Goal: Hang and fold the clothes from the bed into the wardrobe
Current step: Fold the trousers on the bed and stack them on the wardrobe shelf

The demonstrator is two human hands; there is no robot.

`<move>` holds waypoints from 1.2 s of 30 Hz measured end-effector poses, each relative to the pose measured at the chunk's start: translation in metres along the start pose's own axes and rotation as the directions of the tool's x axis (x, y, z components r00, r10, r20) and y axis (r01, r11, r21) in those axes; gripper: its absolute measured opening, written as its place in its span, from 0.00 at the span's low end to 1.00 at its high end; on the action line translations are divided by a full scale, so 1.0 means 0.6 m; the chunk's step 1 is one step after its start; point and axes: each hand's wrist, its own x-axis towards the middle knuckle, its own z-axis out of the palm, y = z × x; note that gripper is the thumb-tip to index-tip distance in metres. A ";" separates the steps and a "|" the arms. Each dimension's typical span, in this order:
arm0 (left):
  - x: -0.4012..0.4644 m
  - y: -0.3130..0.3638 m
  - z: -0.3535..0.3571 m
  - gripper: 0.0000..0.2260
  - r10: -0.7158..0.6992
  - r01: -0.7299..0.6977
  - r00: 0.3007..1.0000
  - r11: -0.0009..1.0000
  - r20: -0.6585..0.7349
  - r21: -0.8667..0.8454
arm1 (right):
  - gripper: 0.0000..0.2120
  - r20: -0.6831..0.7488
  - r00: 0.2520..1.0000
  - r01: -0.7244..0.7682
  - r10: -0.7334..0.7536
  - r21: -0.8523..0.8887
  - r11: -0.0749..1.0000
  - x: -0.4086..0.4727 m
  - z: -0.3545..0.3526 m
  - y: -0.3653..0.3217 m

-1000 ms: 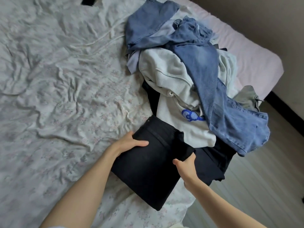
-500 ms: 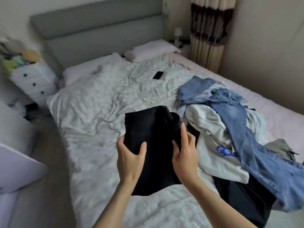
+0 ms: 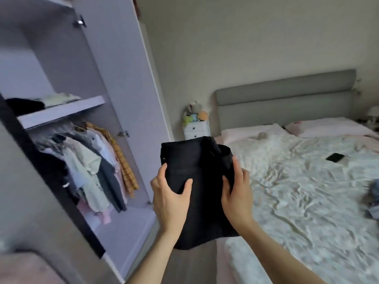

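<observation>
Fabric of a folded black garment (image 3: 202, 193), thick and matte, makes a flat, roughly rectangular bundle that is held up in the air between the two hands, over the grey floor strip (image 3: 196, 263) between wardrobe and bed. The left hand (image 3: 170, 199) grips its left edge: the thumb lies curled on the front face, the other fingers go behind the cloth. The right hand (image 3: 235, 193) grips the right edge in the same way, with the thumb on the front and one finger standing straight along the side fold. Above the fingertips the bundle shows a waistband-like top edge with a small metal stud (image 3: 163, 159) at its left corner.

To the left of the left hand stands the open pale lilac wardrobe (image 3: 114, 83), smooth and flat-panelled. Its shelf (image 3: 61, 112) carries folded dark and pale cloth, and under it shirts and a yellow checked garment (image 3: 125, 160) hang in soft folds.

To the right of the right hand lies the bed with wrinkled white floral sheet (image 3: 297, 191), a padded grey headboard (image 3: 287, 99) and pink pillows. A black flat phone (image 3: 335, 157) lies on the sheet. Beyond the fingertips, a small white drawer cabinet (image 3: 196, 130) carries plush toys.
</observation>
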 end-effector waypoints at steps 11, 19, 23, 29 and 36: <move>0.173 -0.098 -0.155 0.30 0.135 -0.068 0.972 0.946 -0.194 0.318 | 0.27 0.121 0.989 0.058 -0.086 0.223 0.973 0.049 0.218 -0.164; 0.363 -0.196 -0.109 0.29 0.095 0.014 0.937 0.952 -0.337 0.305 | 0.27 0.141 0.968 0.160 -0.210 0.303 0.940 0.184 0.423 -0.169; 0.516 -0.254 -0.063 0.28 0.038 0.067 0.898 0.973 -0.438 0.222 | 0.26 0.151 0.957 0.182 -0.247 0.351 0.919 0.294 0.557 -0.170; 0.816 -0.329 -0.020 0.29 0.105 0.017 0.872 0.969 -0.478 0.245 | 0.26 0.107 0.935 0.255 -0.337 0.457 0.852 0.513 0.802 -0.192; 1.055 -0.391 -0.118 0.28 0.238 -0.037 0.796 0.936 -0.556 0.349 | 0.27 0.044 0.898 0.307 -0.438 0.651 0.694 0.648 1.032 -0.322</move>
